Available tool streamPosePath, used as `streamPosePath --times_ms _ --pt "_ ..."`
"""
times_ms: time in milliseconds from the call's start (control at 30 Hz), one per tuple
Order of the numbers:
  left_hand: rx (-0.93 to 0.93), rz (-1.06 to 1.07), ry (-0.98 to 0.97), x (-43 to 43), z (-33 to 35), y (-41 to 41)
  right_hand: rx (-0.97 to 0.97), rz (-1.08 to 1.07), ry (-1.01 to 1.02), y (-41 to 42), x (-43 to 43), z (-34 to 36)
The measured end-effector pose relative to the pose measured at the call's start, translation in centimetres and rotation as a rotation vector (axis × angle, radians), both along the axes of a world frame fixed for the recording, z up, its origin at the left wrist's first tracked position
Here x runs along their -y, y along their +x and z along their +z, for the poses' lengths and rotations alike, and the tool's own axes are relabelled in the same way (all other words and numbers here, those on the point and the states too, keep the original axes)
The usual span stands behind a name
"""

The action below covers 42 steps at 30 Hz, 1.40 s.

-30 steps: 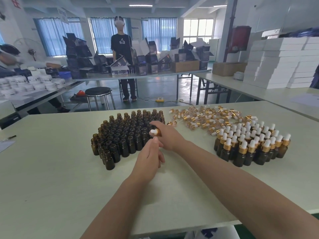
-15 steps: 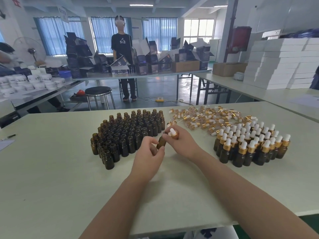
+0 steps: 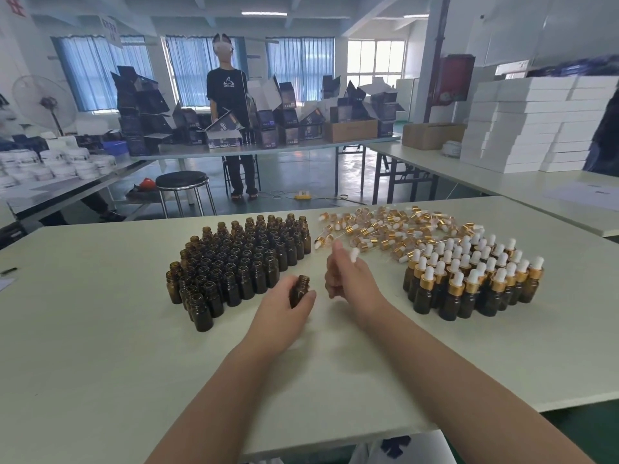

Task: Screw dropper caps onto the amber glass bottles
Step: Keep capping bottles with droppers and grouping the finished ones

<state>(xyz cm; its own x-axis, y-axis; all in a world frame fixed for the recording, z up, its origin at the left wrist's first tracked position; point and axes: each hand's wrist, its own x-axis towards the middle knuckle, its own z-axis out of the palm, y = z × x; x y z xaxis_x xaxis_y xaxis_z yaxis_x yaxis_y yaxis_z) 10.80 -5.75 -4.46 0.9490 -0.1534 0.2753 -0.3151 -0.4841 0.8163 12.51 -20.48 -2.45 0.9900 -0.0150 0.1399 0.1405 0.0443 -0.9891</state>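
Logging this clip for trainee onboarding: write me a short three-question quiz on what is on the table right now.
1. Multiple choice: what does the left hand hold? A) a capped bottle B) an uncapped amber bottle C) a loose dropper cap
2. True or false: the capped bottles stand to the left of the uncapped bottles.
3. Fill in: the loose dropper caps lie toward the far ____ side of the table.

Key: 1 B; 2 false, they stand to the right; 3 right.
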Motion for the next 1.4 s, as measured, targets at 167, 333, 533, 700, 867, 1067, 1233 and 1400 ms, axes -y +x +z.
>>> streamPosePath --times_ms 167,333,533,700,867,1067,1233,1400 --pt "0.002 -0.030 -0.001 0.0 -0.2 0.1 -0.048 -0.001 -0.027 0.2 -0.5 0.1" --pt "0.037 -0.101 -0.022 0.0 -0.3 0.0 -0.015 -0.010 -0.052 0.2 -0.9 -0.4" --pt "0.049 -0.149 -0.046 0.0 -0.4 -0.1 0.016 -0.001 -0.147 0.0 -0.9 -0.7" --pt "0.073 -0.172 -0.052 0.0 -0.1 -0.2 0.022 0.073 -0.286 -0.3 -0.9 -0.9" --pt "0.089 -0.218 -0.103 0.0 0.2 -0.5 0.012 0.155 -0.319 -0.5 -0.9 -1.0" --pt "0.155 -0.187 -0.161 0.1 0.6 -0.8 0.091 0.169 -0.284 -0.7 -0.8 -0.7" --pt "0.124 -0.139 -0.132 0.1 -0.1 -0.2 0.056 0.141 -0.320 -0.3 -0.3 -0.9" --pt "0.119 -0.104 -0.098 -0.1 -0.1 0.1 0.117 0.040 -0.267 -0.4 -0.2 -0.5"
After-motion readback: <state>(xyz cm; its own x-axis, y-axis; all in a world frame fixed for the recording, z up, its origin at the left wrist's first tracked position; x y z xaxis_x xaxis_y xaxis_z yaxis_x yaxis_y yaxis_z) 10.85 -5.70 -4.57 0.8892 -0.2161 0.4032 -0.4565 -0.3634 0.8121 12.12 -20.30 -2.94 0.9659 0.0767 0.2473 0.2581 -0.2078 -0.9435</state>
